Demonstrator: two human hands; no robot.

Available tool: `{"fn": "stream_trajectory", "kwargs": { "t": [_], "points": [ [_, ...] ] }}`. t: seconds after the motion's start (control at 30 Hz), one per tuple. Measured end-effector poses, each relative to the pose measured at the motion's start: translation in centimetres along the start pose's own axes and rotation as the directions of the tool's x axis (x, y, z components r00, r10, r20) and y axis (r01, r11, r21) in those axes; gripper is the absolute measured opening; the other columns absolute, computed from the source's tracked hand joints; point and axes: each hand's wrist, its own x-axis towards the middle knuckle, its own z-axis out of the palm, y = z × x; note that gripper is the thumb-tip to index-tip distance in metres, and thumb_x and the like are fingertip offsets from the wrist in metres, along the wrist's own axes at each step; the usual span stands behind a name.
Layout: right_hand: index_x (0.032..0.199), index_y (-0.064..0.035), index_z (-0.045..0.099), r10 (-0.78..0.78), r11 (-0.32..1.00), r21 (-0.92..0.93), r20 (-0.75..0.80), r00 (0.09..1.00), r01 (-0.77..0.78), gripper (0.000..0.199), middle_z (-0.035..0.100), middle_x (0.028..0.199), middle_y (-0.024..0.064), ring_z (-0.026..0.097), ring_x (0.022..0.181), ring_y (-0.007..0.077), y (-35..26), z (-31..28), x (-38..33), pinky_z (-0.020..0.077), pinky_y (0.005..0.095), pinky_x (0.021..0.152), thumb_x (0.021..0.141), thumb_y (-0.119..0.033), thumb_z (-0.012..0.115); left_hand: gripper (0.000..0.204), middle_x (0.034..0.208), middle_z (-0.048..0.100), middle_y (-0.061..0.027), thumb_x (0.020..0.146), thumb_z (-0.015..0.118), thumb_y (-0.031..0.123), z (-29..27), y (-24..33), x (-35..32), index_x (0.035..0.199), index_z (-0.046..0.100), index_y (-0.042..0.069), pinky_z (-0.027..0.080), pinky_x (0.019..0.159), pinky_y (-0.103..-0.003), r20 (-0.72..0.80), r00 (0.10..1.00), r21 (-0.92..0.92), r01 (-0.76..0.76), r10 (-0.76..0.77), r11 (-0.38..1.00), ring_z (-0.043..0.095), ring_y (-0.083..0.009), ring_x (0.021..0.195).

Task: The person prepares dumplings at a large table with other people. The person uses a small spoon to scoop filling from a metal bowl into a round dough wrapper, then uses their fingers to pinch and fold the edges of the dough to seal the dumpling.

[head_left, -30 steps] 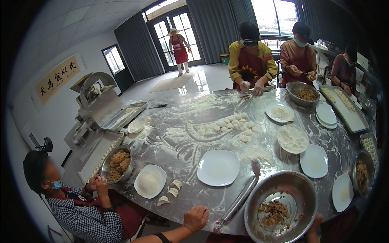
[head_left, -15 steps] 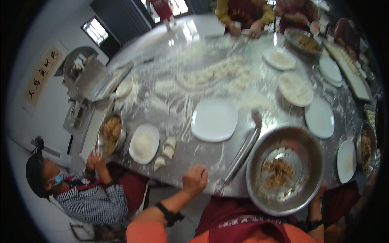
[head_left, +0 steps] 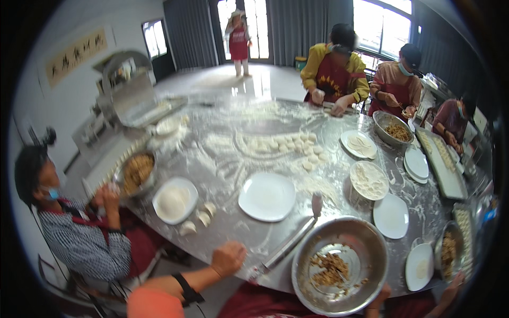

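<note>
My left hand (head_left: 229, 258) rests on the near table edge, fingers curled in with nothing showing in them. My right hand (head_left: 379, 298) is beside the right rim of a large steel bowl (head_left: 367, 249); its fingers are mostly hidden, so whether it grips the rim is unclear. Some brown filling (head_left: 327, 269) lies at the bottom of the bowl. Left of the bowl lies a long metal bar-like tool (head_left: 290, 241) with a handle. Beyond my left hand are a bare white plate (head_left: 267, 196) and several folded dumplings (head_left: 203, 218).
A white plate of flour (head_left: 174, 202) stands left, near a co-worker's hands and a filling bowl (head_left: 139, 170). Several dough pieces (head_left: 297, 144) lie on the floured steel table (head_left: 222, 206). Plates, bowls and a long tray (head_left: 444, 168) line the right; co-workers stand across.
The view has tilted up, bringing the far room and co-workers into sight; table things appear lower. Both my hands keep their places by the table edge and bowl.
</note>
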Motion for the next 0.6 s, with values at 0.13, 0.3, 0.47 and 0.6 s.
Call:
{"fn": "stream_trajectory", "kwargs": {
  "t": [0.13, 0.3, 0.47, 0.6],
  "points": [
    [0.072, -0.0086, 0.060, 0.060, 0.998, 0.026, -0.039, 0.997, -0.059, 0.036, 0.058, 0.066, 0.0169, 0.062, 0.061, 0.0422, 0.7, 9.1, -2.1, 0.0412, 0.0551, 0.057, 0.085, -0.034, 0.082, 0.015, 0.096, 0.076, -0.0128, 0.103, 0.075, 0.025, 8.4, -2.7, -1.4, 0.103, 0.073, 0.010, 0.062, 0.075, -0.051, 0.002, 1.000, -0.050, 0.014, -0.014, 0.999, 0.075, -0.0390, 0.088],
    [0.072, -0.0087, 0.060, 0.087, 0.996, 0.037, -0.101, 0.991, -0.084, 0.037, 0.058, 0.066, 0.0168, 0.062, 0.060, 0.0421, 4.6, 17.5, -3.5, 0.0408, 0.0551, 0.057, 0.084, -0.035, 0.082, 0.012, 0.093, 0.075, -0.0126, 0.100, 0.077, 0.022, 17.4, -4.2, -2.1, 0.098, 0.073, 0.011, 0.061, 0.074, -0.050, -0.023, 0.999, -0.035, 0.031, -0.032, 0.999, 0.076, -0.0385, 0.087],
    [0.071, -0.0088, 0.059, 0.078, 0.996, -0.025, -0.134, 0.988, -0.082, 0.038, 0.057, 0.065, 0.0167, 0.062, 0.060, 0.0420, 10.4, 24.2, -4.9, 0.0404, 0.0550, 0.056, 0.084, -0.035, 0.083, 0.012, 0.093, 0.076, -0.0116, 0.100, 0.077, 0.023, 30.7, -1.6, -4.3, 0.099, 0.074, 0.011, 0.062, 0.073, -0.049, -0.027, 0.997, -0.122, 0.074, -0.078, 0.990, 0.076, -0.0382, 0.087],
    [0.071, -0.0088, 0.059, 0.119, 0.991, -0.043, -0.151, 0.981, -0.126, 0.038, 0.057, 0.065, 0.0166, 0.061, 0.059, 0.0419, 14.3, 31.1, -5.6, 0.0401, 0.0549, 0.056, 0.084, -0.036, 0.083, 0.012, 0.094, 0.076, -0.0110, 0.100, 0.078, 0.023, 37.7, -0.9, -3.2, 0.100, 0.074, 0.011, 0.062, 0.073, -0.049, -0.022, 0.998, -0.141, 0.057, -0.060, 0.988, 0.077, -0.0378, 0.087]
  ]
}}
